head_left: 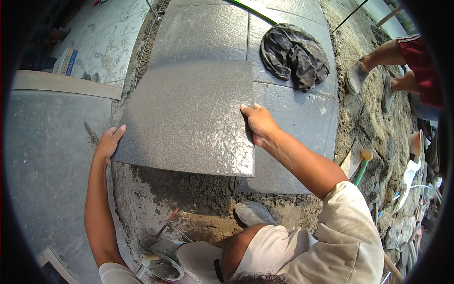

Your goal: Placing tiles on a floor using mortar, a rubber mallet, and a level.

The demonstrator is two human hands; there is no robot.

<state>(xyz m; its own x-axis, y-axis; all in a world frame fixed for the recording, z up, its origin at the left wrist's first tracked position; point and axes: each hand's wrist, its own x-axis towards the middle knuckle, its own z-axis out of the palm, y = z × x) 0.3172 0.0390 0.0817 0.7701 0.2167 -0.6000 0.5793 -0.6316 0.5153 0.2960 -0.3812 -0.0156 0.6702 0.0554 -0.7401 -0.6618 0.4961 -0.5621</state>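
A large speckled grey tile [184, 113] is held at its two sides, slightly over a bed of rough mortar [189, 191] and the laid tiles [298, 137]. My left hand [110, 139] grips its left edge, thumb on the face. My right hand [257, 123] grips the right edge, thumb on top, with most of its fingers hidden under it. A crumpled dark plastic sheet or cloth [293, 57] lies on the laid tiles beyond my right hand.
Another person's legs [378, 64] stand on dirt at right. A green-handled mallet [362, 168] and assorted clutter lie below them. A bucket [168, 270] and thin tool [165, 222] are near my knee. A grey slab [56, 156] edges the left; a green straightedge [253, 10] is at top.
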